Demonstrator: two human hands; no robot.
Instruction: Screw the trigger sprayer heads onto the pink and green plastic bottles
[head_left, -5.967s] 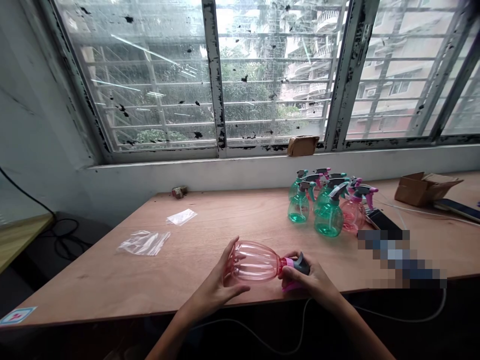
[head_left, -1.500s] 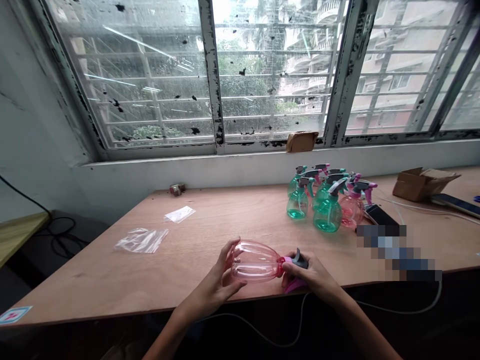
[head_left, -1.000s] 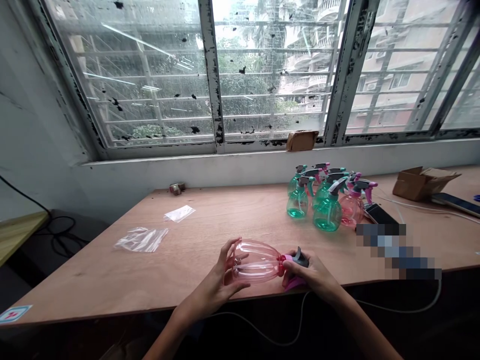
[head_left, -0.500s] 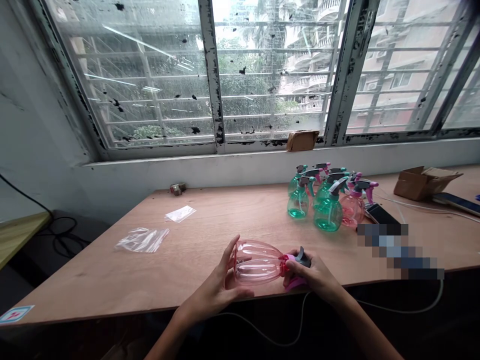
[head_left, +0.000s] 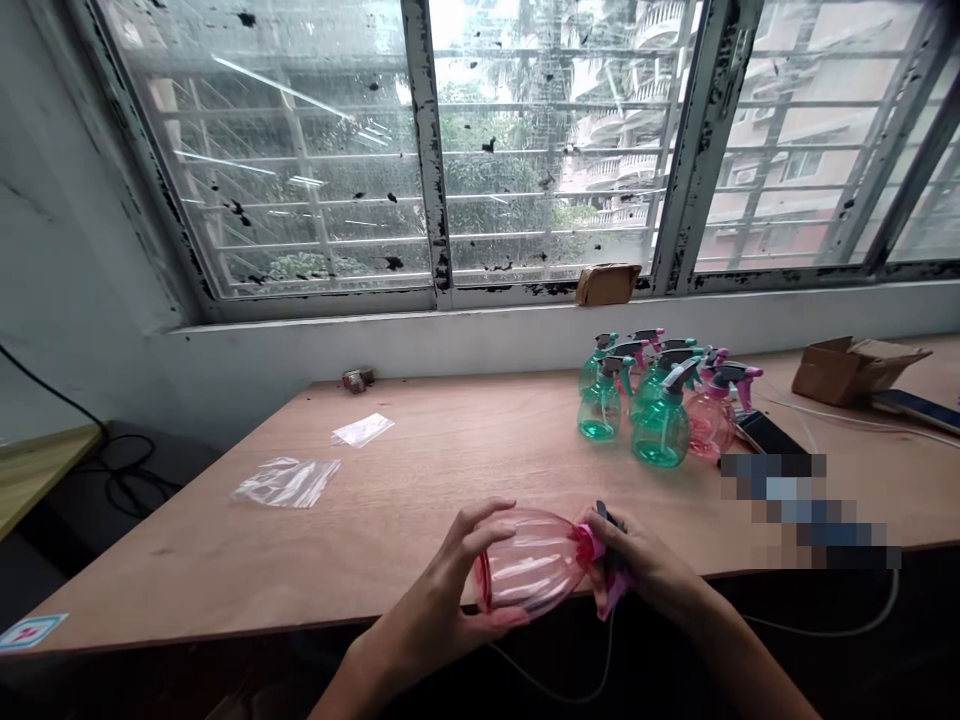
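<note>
A clear pink spray bottle (head_left: 536, 562) lies on its side in the air over the table's front edge, its base to the left. My left hand (head_left: 457, 580) wraps round the base end, fingers over the top and thumb beneath. At the neck, my right hand (head_left: 645, 555) grips the pink and dark grey spray head (head_left: 609, 575), partly hiding it. Beyond my hands stands a cluster of spray bottles, among them a green one (head_left: 660, 435) and a pink one (head_left: 709, 420).
On the wooden table (head_left: 450, 440) lie a crumpled plastic bag (head_left: 289, 482) and a small white packet (head_left: 363, 430). An open cardboard box (head_left: 847, 370), a black phone-like object (head_left: 772, 435) and a white cable are at the right. A window spans the back.
The pink bottle has moved slightly down and right with both hands and has turned a little. My left fingers now reach further over its side.
</note>
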